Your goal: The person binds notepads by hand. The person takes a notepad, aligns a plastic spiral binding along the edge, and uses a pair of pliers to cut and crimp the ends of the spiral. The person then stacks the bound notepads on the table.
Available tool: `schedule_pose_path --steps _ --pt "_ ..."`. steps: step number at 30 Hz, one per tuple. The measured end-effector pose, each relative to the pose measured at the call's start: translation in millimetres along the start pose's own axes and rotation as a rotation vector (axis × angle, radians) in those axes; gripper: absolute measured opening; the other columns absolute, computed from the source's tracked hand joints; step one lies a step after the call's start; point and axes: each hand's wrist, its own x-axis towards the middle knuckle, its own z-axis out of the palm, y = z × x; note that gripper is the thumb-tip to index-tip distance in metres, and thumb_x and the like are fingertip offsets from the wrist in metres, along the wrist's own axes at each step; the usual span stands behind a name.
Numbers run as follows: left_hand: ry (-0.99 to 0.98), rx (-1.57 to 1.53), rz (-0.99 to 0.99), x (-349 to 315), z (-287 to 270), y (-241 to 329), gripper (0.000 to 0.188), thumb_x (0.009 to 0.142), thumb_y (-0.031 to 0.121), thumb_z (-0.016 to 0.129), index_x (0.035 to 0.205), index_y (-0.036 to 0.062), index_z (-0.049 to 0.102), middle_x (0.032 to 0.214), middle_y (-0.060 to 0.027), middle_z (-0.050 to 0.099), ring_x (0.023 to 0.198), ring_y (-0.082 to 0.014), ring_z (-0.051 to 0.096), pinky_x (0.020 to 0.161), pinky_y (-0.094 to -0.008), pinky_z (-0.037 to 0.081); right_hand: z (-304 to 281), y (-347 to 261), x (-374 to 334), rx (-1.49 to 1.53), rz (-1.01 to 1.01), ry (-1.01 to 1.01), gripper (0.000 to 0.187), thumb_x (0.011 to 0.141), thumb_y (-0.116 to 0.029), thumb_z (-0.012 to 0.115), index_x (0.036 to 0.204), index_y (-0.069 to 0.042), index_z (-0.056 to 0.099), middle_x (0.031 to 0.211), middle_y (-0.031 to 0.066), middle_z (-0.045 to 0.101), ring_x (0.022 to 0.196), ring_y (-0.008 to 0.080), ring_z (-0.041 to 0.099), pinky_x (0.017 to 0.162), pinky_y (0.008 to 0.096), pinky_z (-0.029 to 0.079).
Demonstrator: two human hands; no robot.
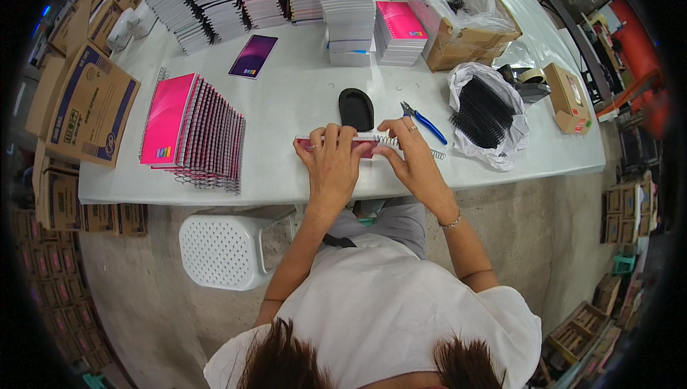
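The left hand [331,163] lies flat over a pink-covered spiral notebook [361,147] at the near edge of the white table [300,95], fingers curled over its far edge and pressing it down. The right hand [410,156] pinches the white wire spiral binding [386,141] running along that far edge, thumb and fingertips closed on the coil near its right end. The notebook sits directly in front of the person, between a black oval pad [356,108] behind it and the table's front edge.

Blue-handled pliers [424,121] lie just beyond the right hand, not held. A short loose piece of wire coil [437,154] rests beside the right wrist. To the right, a white plastic bag holds black spiral coils [483,111]. To the left, a fanned row of finished pink notebooks [193,131] leans on the table.

Risks, as a judgement:
- The notebook lies close to the table edge; uneven pressure from the left hand could tip it off.
- If the pages shift under the palm, the punched holes may misalign and the coil could snag.
- A cut wire end could prick the fingertips pinching it.
- The loose coil piece could roll off the table.
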Motion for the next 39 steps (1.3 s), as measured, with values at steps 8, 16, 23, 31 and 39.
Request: schedule_pose_path --steps 8,16,23,31,39 --pt "-0.030 -0.053 -0.034 1 -3 -2 0.030 0.098 0.035 0.062 0.118 0.0123 0.060 0.119 -0.0068 0.051 0.118 -0.0306 0.045 0.107 -0.0651 0.026 5 12 2 -0.166 -0.094 -0.049 0.016 0.094 -0.008 0.065 0.108 -0.003 0.063 0.098 0.0140 0.058 0.094 0.0352 0.057 0.083 0.0440 0.045" --pt "0.334 -0.424 -0.181 0 -2 -15 0.058 0.080 0.017 0.085 0.129 0.0113 0.055 0.136 -0.0157 0.038 0.129 -0.0363 0.039 0.107 -0.0486 0.036 10 9 7 -0.159 -0.082 -0.012 0.016 0.091 -0.009 0.069 0.105 -0.004 0.065 0.100 0.0107 0.061 0.093 0.0327 0.058 0.081 0.0420 0.044" --pt "0.201 -0.453 -0.273 -7 9 -26 0.050 0.082 0.019 0.085 0.120 0.0077 0.054 0.122 -0.0149 0.043 0.118 -0.0346 0.049 0.099 -0.0441 0.043 13 8 7 -0.253 -0.226 0.018 0.014 0.091 -0.010 0.068 0.104 -0.004 0.066 0.100 0.0099 0.062 0.090 0.0304 0.057 0.081 0.0401 0.043" --pt "0.132 -0.463 -0.157 -4 -7 -52 0.051 0.076 0.018 0.087 0.112 0.0061 0.054 0.113 -0.0133 0.044 0.109 -0.0318 0.051 0.095 -0.0435 0.044 -2 1 24 -0.055 -0.023 -0.376 0.021 0.096 -0.015 0.065 0.111 -0.001 0.068 0.111 0.0137 0.063 0.097 0.0325 0.058 0.089 0.0409 0.045" --pt "-0.027 -0.575 -0.073 3 -33 -94 0.075 0.065 0.022 0.096 0.121 0.0069 0.049 0.117 -0.0107 0.043 0.113 -0.0282 0.049 0.100 -0.0409 0.044 13 79 78 -0.103 -0.154 -0.488 0.059 0.082 -0.019 0.081 0.136 -0.014 0.055 0.157 0.0153 0.038 0.143 0.0374 0.041 0.116 0.0444 0.037"
